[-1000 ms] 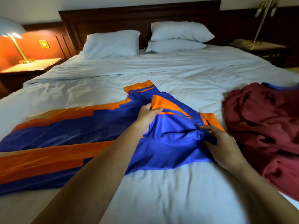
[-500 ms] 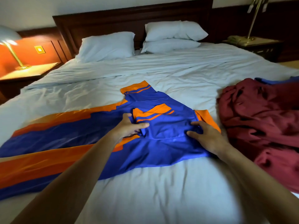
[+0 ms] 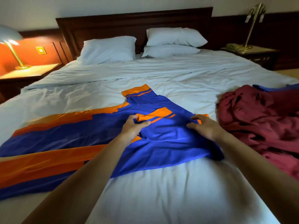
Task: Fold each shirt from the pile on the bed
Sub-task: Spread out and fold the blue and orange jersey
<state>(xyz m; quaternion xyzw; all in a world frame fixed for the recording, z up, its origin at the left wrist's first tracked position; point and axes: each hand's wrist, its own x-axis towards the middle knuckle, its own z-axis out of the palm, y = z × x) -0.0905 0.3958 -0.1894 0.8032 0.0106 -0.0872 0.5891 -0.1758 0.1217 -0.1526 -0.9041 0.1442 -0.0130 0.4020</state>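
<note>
Blue and orange shirt (image 3: pixel 161 143) runs straight off the picture's left side, its far end out of sight. Left hand (image 3: pixel 134 127) grips a fold and covers the cloth under its palm. Right hand (image 3: pixel 204 126) sits over an orange sleeve edge; pinching or only pressing, can't tell. At the bed's (image 3: pixel 161 199) right edge the maroon heap (image 3: pixel 258 120) is cropped, and a blue garment (image 3: pixel 271 88) peeks from behind it, mostly buried. Forearms smear into blur over the bed's foot edge, itself cut off. Left lamp (image 3: pixel 9 34) is half cropped.
</note>
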